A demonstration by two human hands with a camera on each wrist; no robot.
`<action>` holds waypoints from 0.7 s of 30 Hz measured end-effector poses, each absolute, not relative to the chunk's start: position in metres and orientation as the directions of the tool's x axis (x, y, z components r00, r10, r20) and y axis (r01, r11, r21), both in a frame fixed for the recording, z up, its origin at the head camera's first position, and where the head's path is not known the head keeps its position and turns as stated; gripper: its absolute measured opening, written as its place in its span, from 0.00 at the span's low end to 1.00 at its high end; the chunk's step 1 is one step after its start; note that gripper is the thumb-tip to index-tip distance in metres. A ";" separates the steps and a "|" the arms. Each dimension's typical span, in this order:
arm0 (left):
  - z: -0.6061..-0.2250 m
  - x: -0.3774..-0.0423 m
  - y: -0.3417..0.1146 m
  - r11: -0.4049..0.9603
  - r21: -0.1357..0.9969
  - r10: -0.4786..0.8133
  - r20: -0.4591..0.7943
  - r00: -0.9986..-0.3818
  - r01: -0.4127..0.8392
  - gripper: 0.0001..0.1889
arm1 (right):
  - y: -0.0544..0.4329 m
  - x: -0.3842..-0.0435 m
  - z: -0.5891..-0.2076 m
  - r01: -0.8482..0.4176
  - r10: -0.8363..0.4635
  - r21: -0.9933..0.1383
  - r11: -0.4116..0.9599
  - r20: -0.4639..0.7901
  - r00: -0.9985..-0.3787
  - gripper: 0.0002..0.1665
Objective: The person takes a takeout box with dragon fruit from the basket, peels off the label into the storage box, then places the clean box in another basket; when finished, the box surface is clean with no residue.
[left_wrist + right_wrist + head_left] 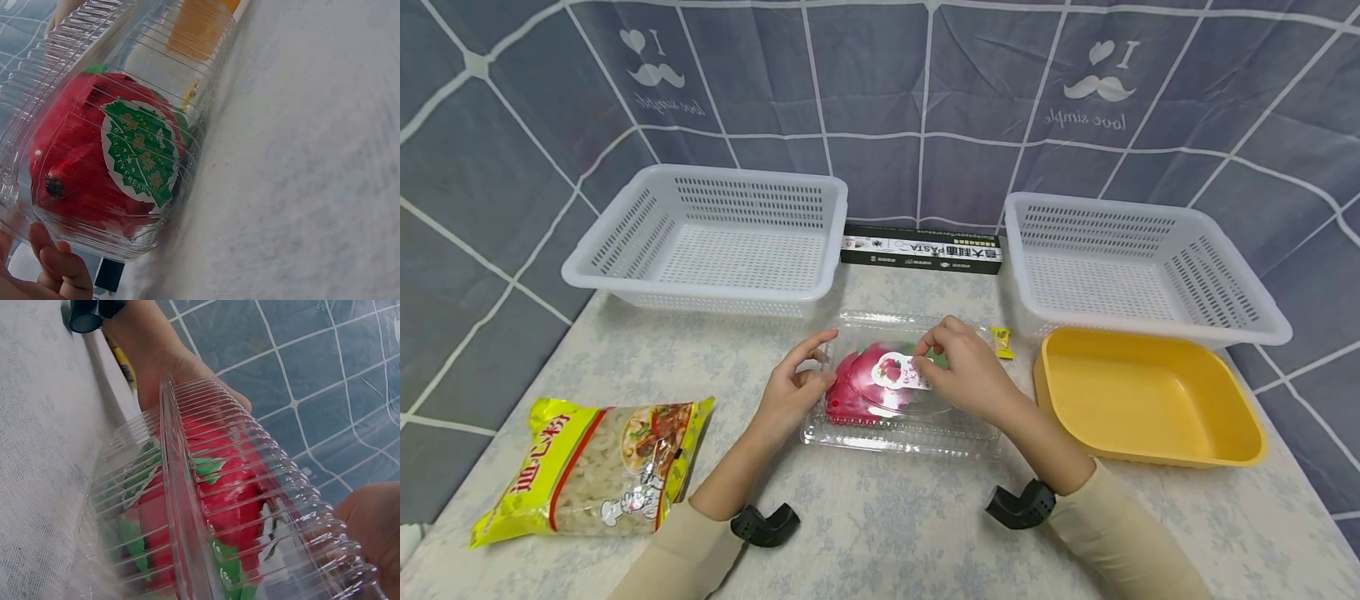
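A clear plastic clamshell box (850,435) lies on the table with a red dragon fruit (856,387) inside. Its lid carries a white paper label (891,371) with a fruit picture. My right hand (962,371) pinches the label's right end between thumb and curled fingertips. At the box's left side, my left hand (790,392) touches the edge with thumb and loosely bent fingers. The left wrist view shows a green and white sticker (140,150) on the fruit itself, and my left fingers (65,269) by the box corner.
White perforated baskets (737,293) (1150,333) stand at the back left and right, with a black pasta box (921,250) between them. A yellow tub (1142,400) sits at right near a small yellow packet (1002,342). A yellow food bag (598,467) lies at left.
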State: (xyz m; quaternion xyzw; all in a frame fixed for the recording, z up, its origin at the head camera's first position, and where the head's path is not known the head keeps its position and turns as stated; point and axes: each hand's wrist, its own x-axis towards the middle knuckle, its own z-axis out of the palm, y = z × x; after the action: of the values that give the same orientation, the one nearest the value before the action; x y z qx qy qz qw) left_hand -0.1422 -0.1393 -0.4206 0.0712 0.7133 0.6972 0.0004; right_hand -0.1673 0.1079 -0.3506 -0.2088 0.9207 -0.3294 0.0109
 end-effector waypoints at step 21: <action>-0.420 -0.143 -0.139 0.005 0.996 0.097 0.088 -0.991 0.089 0.30 | 0.106 -0.173 -0.351 -0.550 -0.520 -0.394 0.736 0.190 -0.833 0.06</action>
State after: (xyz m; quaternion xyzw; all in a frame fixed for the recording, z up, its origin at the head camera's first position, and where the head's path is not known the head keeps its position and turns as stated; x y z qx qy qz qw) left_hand -0.1427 -0.1390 -0.4204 0.0655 0.7089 0.7023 0.0027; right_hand -0.1726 0.1062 -0.3510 -0.2872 0.9312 -0.2221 -0.0335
